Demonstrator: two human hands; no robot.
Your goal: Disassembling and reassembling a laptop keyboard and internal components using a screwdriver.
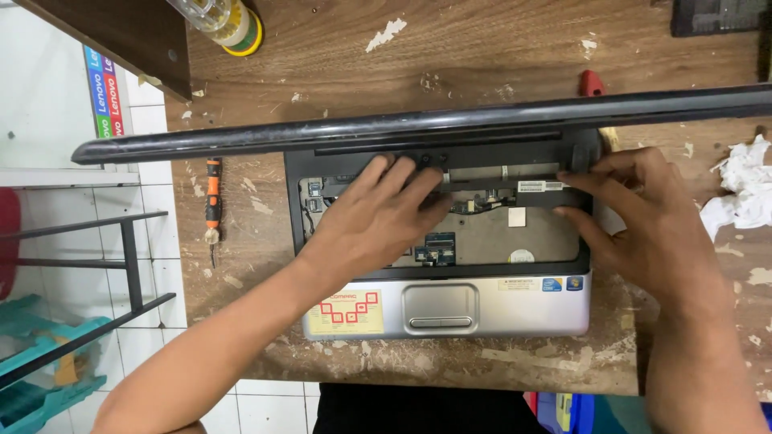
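Note:
A laptop [482, 309] with a silver palm rest lies open on a worn wooden table, its keyboard removed so the metal tray and circuit parts [490, 233] show. Its dark screen lid [402, 124] is seen edge-on across the view. My left hand [378, 221] lies flat in the bare keyboard bay, fingertips pressing the black strip [498, 186] below the hinge. My right hand [635, 213] pinches that strip's right end at the laptop's right corner.
An orange and black screwdriver [212, 201] lies left of the laptop. A clear bottle [225, 20] stands at the back left, crumpled white tissue [744, 189] at the right, a small red object [592, 83] behind the lid. The table's left edge drops to a tiled floor.

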